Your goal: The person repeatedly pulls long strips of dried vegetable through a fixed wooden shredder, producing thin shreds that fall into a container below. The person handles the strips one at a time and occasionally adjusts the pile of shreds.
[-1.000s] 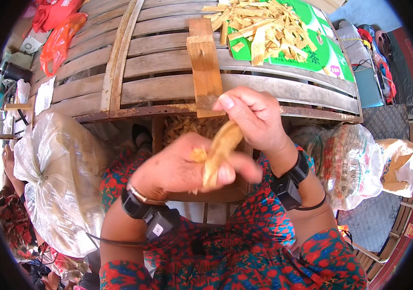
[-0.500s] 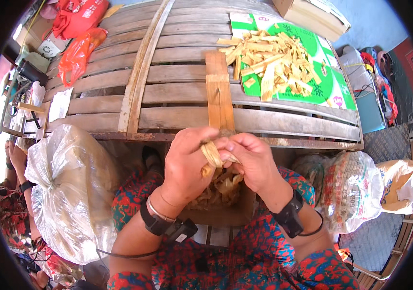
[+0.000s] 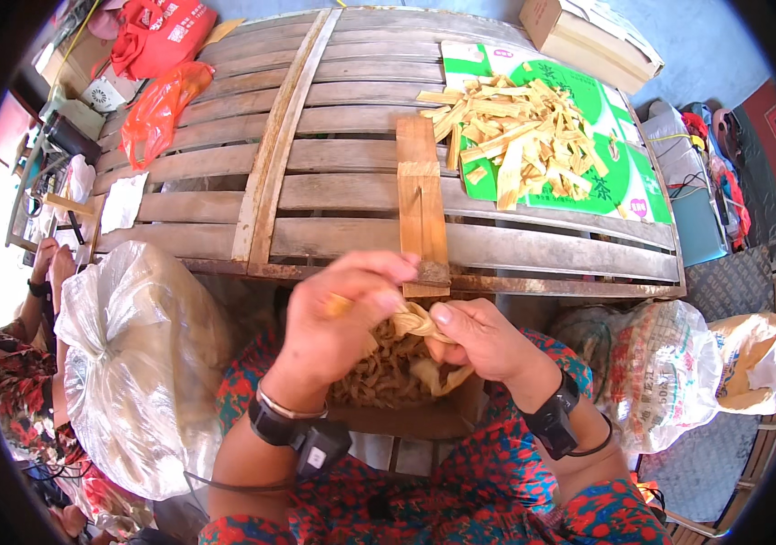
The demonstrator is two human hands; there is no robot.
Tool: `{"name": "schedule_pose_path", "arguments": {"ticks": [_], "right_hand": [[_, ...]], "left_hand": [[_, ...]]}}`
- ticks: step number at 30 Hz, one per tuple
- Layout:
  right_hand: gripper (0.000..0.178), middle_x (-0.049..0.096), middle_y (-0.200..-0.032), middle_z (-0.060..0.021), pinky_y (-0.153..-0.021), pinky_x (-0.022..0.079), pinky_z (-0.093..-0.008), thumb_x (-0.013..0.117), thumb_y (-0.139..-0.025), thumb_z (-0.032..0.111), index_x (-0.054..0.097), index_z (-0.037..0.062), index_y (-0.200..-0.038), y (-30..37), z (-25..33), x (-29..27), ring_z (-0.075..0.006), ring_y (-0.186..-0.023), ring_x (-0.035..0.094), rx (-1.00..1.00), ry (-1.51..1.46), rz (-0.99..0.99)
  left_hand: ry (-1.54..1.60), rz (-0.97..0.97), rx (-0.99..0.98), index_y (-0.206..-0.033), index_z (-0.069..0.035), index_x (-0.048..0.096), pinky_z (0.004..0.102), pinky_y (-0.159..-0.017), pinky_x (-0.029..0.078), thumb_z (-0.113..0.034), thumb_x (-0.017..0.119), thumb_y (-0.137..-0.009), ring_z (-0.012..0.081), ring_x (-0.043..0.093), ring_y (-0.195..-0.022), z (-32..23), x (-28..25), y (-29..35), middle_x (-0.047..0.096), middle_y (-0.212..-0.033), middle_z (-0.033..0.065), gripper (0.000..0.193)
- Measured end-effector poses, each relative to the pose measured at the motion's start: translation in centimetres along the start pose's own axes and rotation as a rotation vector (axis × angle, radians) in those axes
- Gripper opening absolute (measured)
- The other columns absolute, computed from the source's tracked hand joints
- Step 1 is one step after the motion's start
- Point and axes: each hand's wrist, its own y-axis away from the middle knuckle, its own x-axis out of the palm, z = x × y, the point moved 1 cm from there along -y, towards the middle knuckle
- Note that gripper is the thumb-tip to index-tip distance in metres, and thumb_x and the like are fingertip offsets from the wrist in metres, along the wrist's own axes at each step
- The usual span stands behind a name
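Observation:
My right hand (image 3: 488,338) pinches a folded, knotted-looking pale yellow strip (image 3: 417,322) between thumb and fingers. Close beside it, my left hand (image 3: 329,313) is curled, its fingers partly blurred; a yellow bit shows between them, and its fingertips are at the strip's near end. Under both hands a cardboard box (image 3: 406,420) on my lap holds many crinkled yellowish-brown pieces (image 3: 383,377). Just beyond the hands, a narrow wooden board (image 3: 421,218) with a thin slit or pin in it juts over the table's front edge.
Flat yellow strips (image 3: 533,136) lie heaped on a green printed sheet (image 3: 637,186) on the slatted table (image 3: 342,238). Red bags (image 3: 165,100) lie far left. A full clear plastic bag (image 3: 138,363) stands left, woven sacks (image 3: 660,372) right. Another person's hands (image 3: 54,263) show at the far left.
My left hand has loosened and drawn back from the strip that was wrapped round its fingers. The right hand has moved slightly down, still pinching. The view has tilted a little.

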Motion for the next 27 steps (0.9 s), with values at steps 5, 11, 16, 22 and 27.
{"name": "schedule_pose_path", "arguments": {"ticks": [5, 11, 16, 22, 27], "right_hand": [[0.051, 0.034, -0.055, 0.0066, -0.043, 0.018, -0.0218, 0.042, -0.099, 0.047, 0.058, 0.0044, -0.077, 0.1, 0.5, -0.2, -0.0034, -0.046, 0.026, 0.079, -0.264, 0.033], [0.039, 0.040, -0.057, 0.0064, -0.042, 0.018, -0.0213, 0.058, -0.094, 0.039, 0.061, 0.0021, -0.081, -0.3, 0.3, -0.4, -0.0034, -0.046, 0.028, 0.226, -0.266, -0.077], [0.018, 0.057, -0.070, 0.0044, -0.051, 0.036, -0.0186, 0.068, -0.089, 0.019, 0.065, 0.0015, -0.085, -0.3, 0.0, -2.5, -0.0023, -0.059, 0.045, -0.111, 0.035, -0.317], [0.019, 0.064, -0.066, -0.0060, -0.057, 0.047, -0.0327, 0.069, -0.086, 0.023, 0.060, 0.0067, -0.086, -5.1, -0.1, -4.4, -0.0196, -0.060, 0.060, -0.330, 0.697, -0.679], [0.020, 0.063, -0.068, -0.0109, -0.057, 0.048, -0.0310, 0.073, -0.082, 0.019, 0.059, 0.0038, -0.082, -6.3, 0.1, -4.5, -0.0210, -0.059, 0.060, -0.253, 0.970, -0.834]], "left_hand": [[0.054, -0.088, -0.383, -0.098, 0.001, 0.065, 0.0240, -0.065, 0.051, -0.008, 0.065, -0.084, 0.0154, 0.063, -0.074, -0.1, -0.8, -0.3, 0.066, -0.092, 0.0109, 0.016], [0.321, 0.056, -0.664, -0.095, -0.003, 0.058, 0.0216, -0.043, 0.039, -0.005, 0.069, -0.083, 0.0095, 0.050, -0.048, 1.3, 0.2, 0.2, 0.059, -0.068, 0.0060, 0.017], [0.400, -0.191, -0.551, -0.086, -0.005, 0.056, 0.0215, -0.044, 0.038, -0.004, 0.067, -0.086, 0.0069, 0.047, -0.049, 2.4, 0.3, 0.0, 0.057, -0.066, 0.0024, 0.011], [0.097, -0.282, -0.517, -0.101, 0.000, 0.062, 0.0214, -0.048, 0.040, -0.012, 0.065, -0.089, 0.0078, 0.050, -0.053, 6.7, 0.5, -3.1, 0.059, -0.070, 0.0018, 0.017], [-0.186, -0.352, -0.612, -0.107, 0.000, 0.065, 0.0211, -0.056, 0.044, -0.010, 0.059, -0.091, 0.0079, 0.055, -0.063, 8.8, -0.1, -3.4, 0.063, -0.081, 0.0030, 0.019]]}}
